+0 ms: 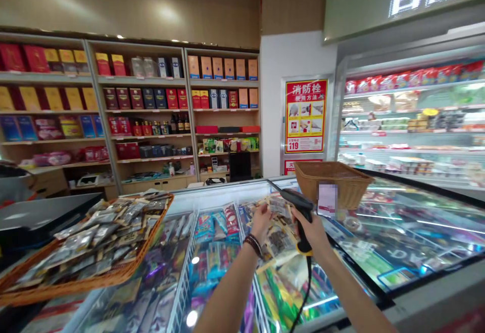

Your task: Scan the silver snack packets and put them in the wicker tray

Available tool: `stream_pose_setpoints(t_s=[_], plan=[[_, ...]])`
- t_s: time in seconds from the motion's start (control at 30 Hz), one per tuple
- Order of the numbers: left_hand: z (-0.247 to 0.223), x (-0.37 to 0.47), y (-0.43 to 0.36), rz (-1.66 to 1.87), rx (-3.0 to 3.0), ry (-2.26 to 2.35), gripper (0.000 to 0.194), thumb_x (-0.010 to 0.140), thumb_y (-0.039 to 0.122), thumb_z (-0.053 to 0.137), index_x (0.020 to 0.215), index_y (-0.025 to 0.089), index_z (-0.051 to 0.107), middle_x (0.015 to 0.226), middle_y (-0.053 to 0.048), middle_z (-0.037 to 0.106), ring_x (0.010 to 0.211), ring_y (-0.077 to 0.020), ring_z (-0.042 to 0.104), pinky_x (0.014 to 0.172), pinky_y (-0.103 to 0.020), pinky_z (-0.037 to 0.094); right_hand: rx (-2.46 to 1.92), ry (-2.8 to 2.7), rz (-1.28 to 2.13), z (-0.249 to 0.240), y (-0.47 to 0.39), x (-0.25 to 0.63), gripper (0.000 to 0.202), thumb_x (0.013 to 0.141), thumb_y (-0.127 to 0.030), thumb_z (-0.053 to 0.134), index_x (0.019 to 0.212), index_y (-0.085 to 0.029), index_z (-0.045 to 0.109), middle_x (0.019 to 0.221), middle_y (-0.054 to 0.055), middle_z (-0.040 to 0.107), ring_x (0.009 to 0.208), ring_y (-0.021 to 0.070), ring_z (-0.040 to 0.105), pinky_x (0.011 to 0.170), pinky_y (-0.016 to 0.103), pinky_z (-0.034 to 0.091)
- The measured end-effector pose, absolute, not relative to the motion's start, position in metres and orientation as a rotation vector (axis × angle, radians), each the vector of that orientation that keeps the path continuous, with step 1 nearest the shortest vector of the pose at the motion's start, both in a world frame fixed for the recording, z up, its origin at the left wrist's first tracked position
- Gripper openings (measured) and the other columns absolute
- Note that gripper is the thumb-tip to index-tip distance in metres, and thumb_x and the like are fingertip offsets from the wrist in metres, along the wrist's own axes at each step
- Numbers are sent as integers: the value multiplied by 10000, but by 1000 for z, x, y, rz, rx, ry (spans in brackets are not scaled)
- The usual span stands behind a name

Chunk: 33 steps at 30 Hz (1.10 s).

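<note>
My right hand (311, 227) is wrapped around the grip of a black barcode scanner (297, 199) with a yellow-edged base. Its head points forward and left, and a black cord hangs down from the handle. My left hand (262, 219), below a dark beaded bracelet (253, 244), is curled with fingers drawn together. It is beside brown-and-cream packets (281, 234) in the chest freezer; whether it grips one is hidden. Under my wrists lie green and yellow wrapped packs (282, 287) in a white wire basket.
A brown wicker basket (333, 181) with a label stands on the freezer's far side. At left, an orange-rimmed wicker tray (151, 242) is heaped with small packets. Blue ice-pop packs (214, 227) fill a compartment. Behind are shelves of boxes (147, 98) and a lit refrigerated display (413, 121).
</note>
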State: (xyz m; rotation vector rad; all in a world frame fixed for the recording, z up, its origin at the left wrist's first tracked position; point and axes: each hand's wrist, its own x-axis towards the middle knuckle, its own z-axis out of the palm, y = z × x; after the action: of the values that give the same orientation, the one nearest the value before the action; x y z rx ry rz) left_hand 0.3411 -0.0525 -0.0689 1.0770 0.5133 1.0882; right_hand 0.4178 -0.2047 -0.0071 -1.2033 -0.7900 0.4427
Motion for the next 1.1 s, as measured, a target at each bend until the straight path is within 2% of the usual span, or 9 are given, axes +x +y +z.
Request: stream_pose_setpoints(t_s=[0.13, 0.3, 0.5, 0.6, 0.73, 0.87, 0.93, 1.0, 1.1], plan=[[-80, 350, -64, 1078, 1251, 671, 334, 712, 72, 785, 1027, 171, 733, 1069, -136, 763, 1039, -275, 738, 1032, -464, 540, -1197, -728, 478, -9, -213, 417, 549, 549, -678, 824, 637, -214, 546, 521, -22, 566, 326, 100, 453, 330, 252, 358], [-79, 287, -55, 1199, 1547, 676, 224, 743, 95, 715, 937, 190, 776, 1141, -133, 765, 959, -255, 749, 960, -441, 576, -1207, -818, 531, -19, -198, 389, 529, 580, -676, 801, 638, -218, 544, 525, -20, 570, 326, 104, 455, 332, 257, 348], [-62, 158, -34, 1343, 1695, 910, 225, 761, 114, 646, 902, 206, 794, 949, -90, 792, 809, -219, 722, 839, -380, 590, -1193, -998, 711, -35, -150, 320, 475, 642, -646, 764, 688, -223, 553, 554, -28, 589, 332, 106, 471, 338, 251, 350], [-50, 89, -28, 1443, 1735, 1081, 227, 774, 117, 632, 906, 205, 794, 882, -81, 780, 792, -214, 701, 868, -380, 573, -1176, -1111, 787, -34, -128, 280, 469, 649, -651, 753, 675, -229, 549, 493, -35, 564, 322, 113, 462, 343, 254, 356], [-32, 6, -30, 1623, 1825, 1337, 240, 795, 108, 594, 920, 193, 781, 967, -95, 759, 949, -238, 690, 993, -406, 526, -1084, -1225, 854, -24, -111, 230, 479, 659, -652, 758, 646, -220, 552, 506, -15, 582, 340, 112, 480, 362, 255, 375], [-22, -59, -36, 1572, 1966, 1758, 353, 811, 65, 550, 1098, 164, 731, 1186, -151, 693, 1176, -286, 636, 1108, -460, 456, -1018, -1265, 884, -19, -104, 189, 513, 647, -690, 756, 674, -218, 558, 545, -5, 608, 343, 110, 477, 360, 261, 372], [-22, -85, -39, 1485, 1971, 2000, 424, 822, 74, 562, 1227, 143, 668, 1358, -201, 614, 1343, -332, 534, 1173, -513, 382, -1004, -1277, 906, -24, -102, 172, 522, 650, -704, 749, 691, -221, 556, 549, -5, 608, 347, 117, 482, 366, 267, 375], [-24, -107, -40, 1400, 1918, 2214, 526, 839, 118, 586, 1364, 111, 567, 1531, -260, 468, 1483, -387, 376, 1208, -577, 304, -1004, -1287, 929, -33, -102, 161, 520, 659, -710, 737, 710, -224, 557, 544, -7, 607, 347, 124, 482, 372, 273, 378], [-28, -131, -36, 1287, 1777, 2451, 667, 873, 234, 603, 1497, 83, 422, 1643, -298, 294, 1553, -426, 234, 1208, -606, 274, -1041, -1297, 940, -48, -102, 152, 502, 674, -696, 729, 741, -226, 566, 534, -13, 608, 357, 135, 497, 390, 277, 392]])
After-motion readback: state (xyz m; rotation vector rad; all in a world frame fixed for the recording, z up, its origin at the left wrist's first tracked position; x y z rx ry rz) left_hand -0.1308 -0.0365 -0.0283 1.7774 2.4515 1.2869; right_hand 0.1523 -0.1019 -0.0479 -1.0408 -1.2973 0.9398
